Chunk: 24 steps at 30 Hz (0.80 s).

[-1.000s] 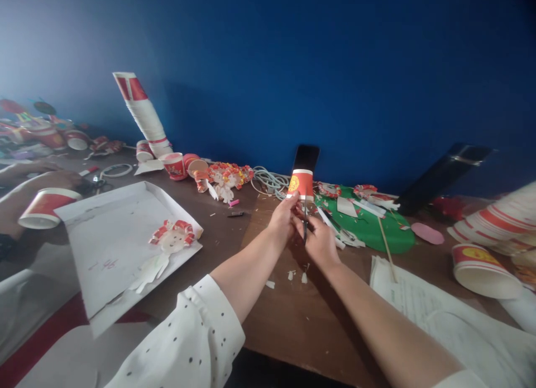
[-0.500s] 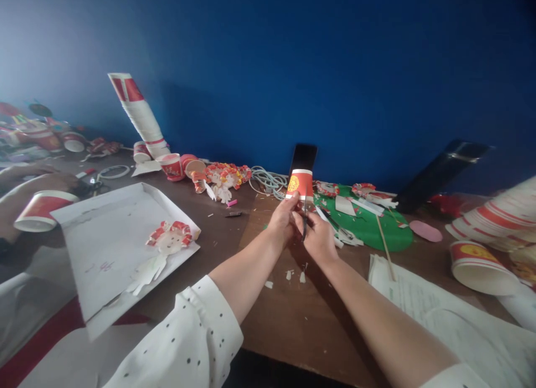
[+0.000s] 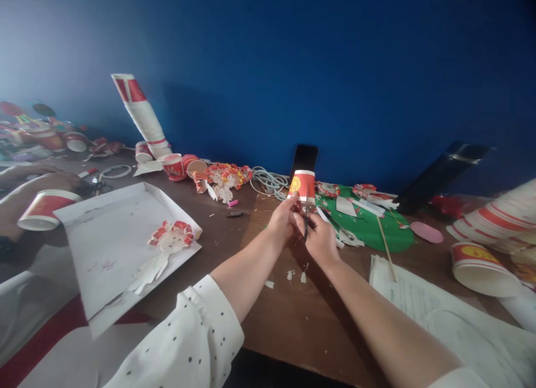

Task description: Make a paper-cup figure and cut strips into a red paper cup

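A red and white paper cup [image 3: 305, 182] with a yellow emblem is held up over the table, in front of the dark phone. My left hand [image 3: 282, 220] grips its lower left part, thumb on the side. Dark-handled scissors [image 3: 306, 225] are in my right hand [image 3: 321, 240], their blades pointing up against the cup's right half. The fingers of both hands are close together below the cup. Small white paper scraps [image 3: 303, 277] lie on the brown table [image 3: 288, 315] beneath them.
A black phone [image 3: 304, 155] leans on the blue wall. Right stand a green disc [image 3: 377, 231], papers [image 3: 419, 298], a stack of cups [image 3: 498, 215] and a dark bottle [image 3: 444, 170]. Left are a white box lid [image 3: 104, 231] with a paper figure, and another person's hand by a cup [image 3: 48, 209].
The view has shifted very slightly. My hands, the cup and the scissors keep nearly the same positions.
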Available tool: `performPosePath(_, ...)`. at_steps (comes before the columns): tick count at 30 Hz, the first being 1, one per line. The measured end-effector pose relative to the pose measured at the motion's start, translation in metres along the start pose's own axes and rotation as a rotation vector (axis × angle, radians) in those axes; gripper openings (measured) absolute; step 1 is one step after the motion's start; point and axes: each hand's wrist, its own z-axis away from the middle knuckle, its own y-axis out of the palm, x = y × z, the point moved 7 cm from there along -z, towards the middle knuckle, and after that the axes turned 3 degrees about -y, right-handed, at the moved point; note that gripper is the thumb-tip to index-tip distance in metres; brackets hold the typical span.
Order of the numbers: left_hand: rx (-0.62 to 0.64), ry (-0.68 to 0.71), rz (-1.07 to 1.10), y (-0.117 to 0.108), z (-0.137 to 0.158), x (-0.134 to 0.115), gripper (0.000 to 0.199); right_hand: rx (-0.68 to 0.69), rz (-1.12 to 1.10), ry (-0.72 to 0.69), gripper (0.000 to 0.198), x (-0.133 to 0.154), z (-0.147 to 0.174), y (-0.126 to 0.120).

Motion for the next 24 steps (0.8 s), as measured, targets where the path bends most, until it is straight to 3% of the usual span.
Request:
performPosePath(4,-0.035,-0.032,-0.066,0.004,0.008,0.003,0.034,-0.058,-0.019,-0.002,0.044,-0.002,-0.004,-0.007)
performPosePath(13,-0.08,-0.017,-0.031,0.012,0.018,0.002,0.031,-0.034,0.017,0.027,0.055,-0.001,-0.005,-0.011)
performPosePath(24,-0.017,-0.003,-0.085,0.007,0.006,0.006,0.027,-0.064,-0.046,0.059,0.054,-0.003,-0.007,-0.012)
